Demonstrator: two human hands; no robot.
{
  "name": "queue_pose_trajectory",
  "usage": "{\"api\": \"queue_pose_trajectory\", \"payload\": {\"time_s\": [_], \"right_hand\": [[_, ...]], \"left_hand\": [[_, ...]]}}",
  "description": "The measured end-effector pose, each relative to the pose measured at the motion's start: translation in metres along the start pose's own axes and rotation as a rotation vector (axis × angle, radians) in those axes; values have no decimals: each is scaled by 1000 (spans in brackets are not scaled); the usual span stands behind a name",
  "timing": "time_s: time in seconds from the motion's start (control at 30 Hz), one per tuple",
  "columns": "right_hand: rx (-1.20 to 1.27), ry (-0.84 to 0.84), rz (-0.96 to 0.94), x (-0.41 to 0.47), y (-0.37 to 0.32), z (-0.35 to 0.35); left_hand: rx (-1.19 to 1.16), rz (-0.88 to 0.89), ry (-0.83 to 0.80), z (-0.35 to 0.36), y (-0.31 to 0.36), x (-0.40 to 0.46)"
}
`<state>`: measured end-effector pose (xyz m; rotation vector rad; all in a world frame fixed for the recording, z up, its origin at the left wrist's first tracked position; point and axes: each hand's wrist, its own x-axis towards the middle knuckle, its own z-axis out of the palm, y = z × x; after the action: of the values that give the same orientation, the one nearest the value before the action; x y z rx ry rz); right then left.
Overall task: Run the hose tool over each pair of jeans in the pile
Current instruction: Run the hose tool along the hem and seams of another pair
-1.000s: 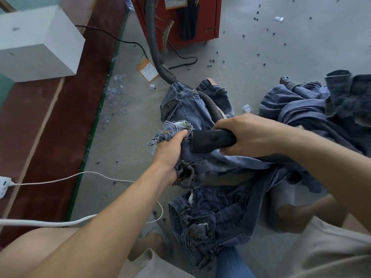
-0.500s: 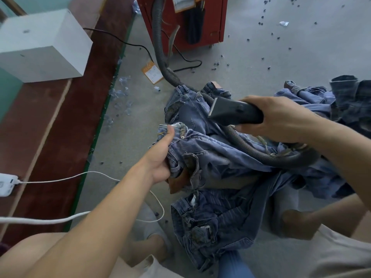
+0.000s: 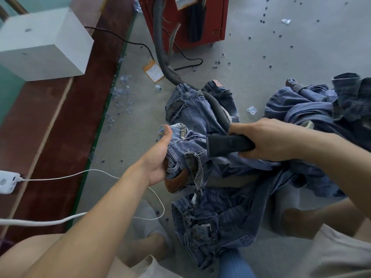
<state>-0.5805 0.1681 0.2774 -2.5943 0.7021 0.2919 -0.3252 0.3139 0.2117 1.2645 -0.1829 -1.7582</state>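
My left hand [image 3: 158,157] grips waistband of top jeans [image 3: 186,155], on pile btwn my knees on floor. Right hand [image 3: 267,141] wrapped round black nozzle [image 3: 224,144], mouth just beside fabric near fly. Hose [image 3: 216,109] trails over denim. Tip: pull cloth taut w/ left, keep nozzle flat, slow passes, don't snag hose.

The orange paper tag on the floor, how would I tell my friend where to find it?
Start at the big red cabinet at the top and follow its grey ribbed hose down to the concrete floor. The orange paper tag lies flat just left of the hose, above the jeans. It is the only orange thing; the scraps nearby are clear plastic or small dark bits.
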Motion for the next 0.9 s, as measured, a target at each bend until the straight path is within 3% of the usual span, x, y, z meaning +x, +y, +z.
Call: {"api": "queue_pose_trajectory", "payload": {"time_s": [0.1,0.2,0.4,0.5,0.7,0.9], "right_hand": [[-28,-8,-58,4,-21,13],[98,73,-69,7,-35,16],[257,273,55,10,-22,-12],[189,197,100,4,-4,-23],[128,32,-2,9,-25,-7],[257,316,111,12,-20,-21]], "left_hand": [[-19,-8,-49,3,1,0],[-19,-7,-42,5,2,1],[4,18,12,11,1,-3],[-43,41,-13,12,5,-5],[-54,-6,-126,17,4,-2],[-131,-32,-237,15,16,-11]]}}
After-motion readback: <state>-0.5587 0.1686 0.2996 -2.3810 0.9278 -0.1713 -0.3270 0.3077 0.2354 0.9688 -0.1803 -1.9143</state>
